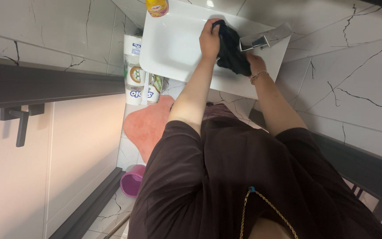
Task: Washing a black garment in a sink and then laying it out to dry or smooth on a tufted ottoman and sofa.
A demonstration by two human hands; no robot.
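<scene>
A black cloth (231, 51) is held bunched over the white sink (173, 48), just below the metal tap (264, 39); it is clamped at its upper end by the left hand (209, 37) and at its lower end by the right hand (255, 64), on whose wrist a bracelet (259, 76) is worn. A yellow bottle (157, 6) is stood on the sink's far rim. Paper rolls (134, 71) are stacked under the sink, with a pink mat (149, 124) and a purple cup (131, 180) on the floor.
</scene>
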